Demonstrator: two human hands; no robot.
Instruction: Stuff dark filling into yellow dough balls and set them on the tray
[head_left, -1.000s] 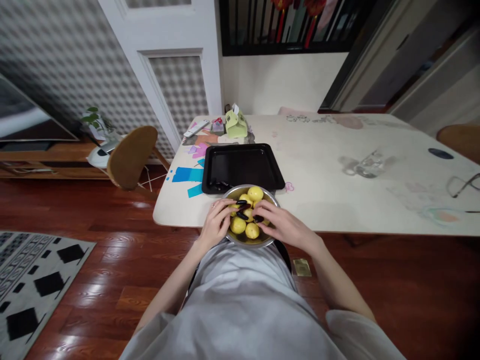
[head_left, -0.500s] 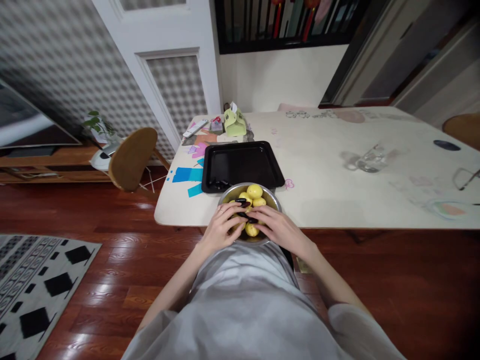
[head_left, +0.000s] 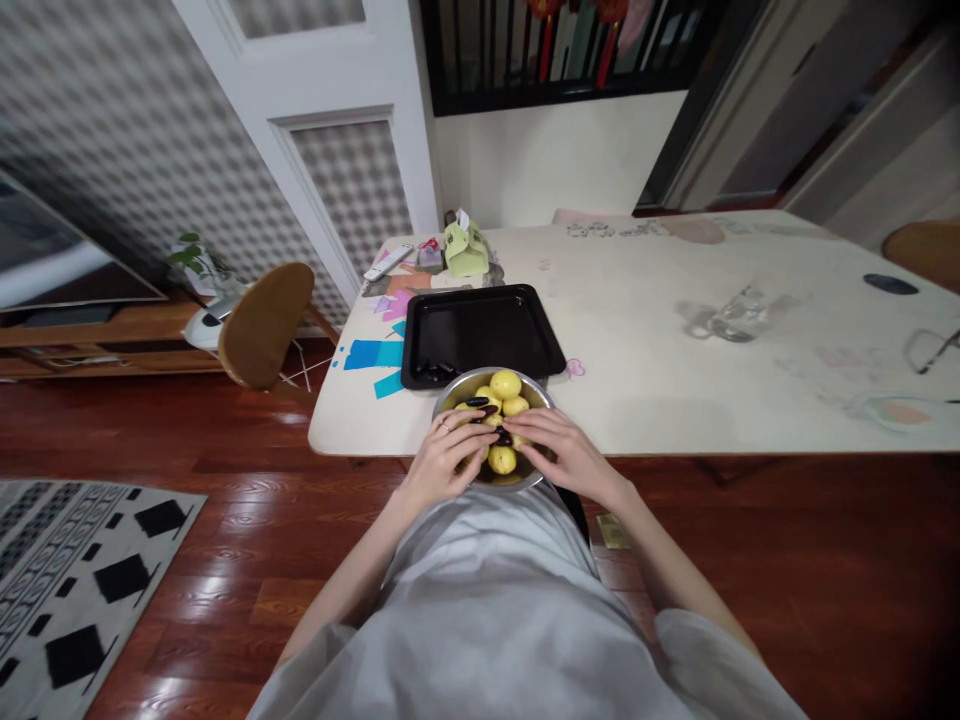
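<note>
A steel bowl full of yellow, lemon-like fruit sits at the table's near edge, against my body. Several dark, glossy, elongated grapes lie on top of the fruit. My left hand reaches over the bowl's left side with curled fingers. From the right comes my right hand, its fingertips bent inward. Both sets of fingertips meet at a dark grape over the bowl's middle; the exact contact is partly hidden. Just beyond the bowl, a black tray holds some dark grapes in its near left corner.
The white table stretches to the right, with a clear glass and spectacles on it. Behind the tray are a green tissue holder and a white remote. A wooden chair stands left.
My fingers have shifted slightly over the bowl, and the dark grape between them has turned. More of another grape on the bowl's left side shows. The view has tilted a little.
</note>
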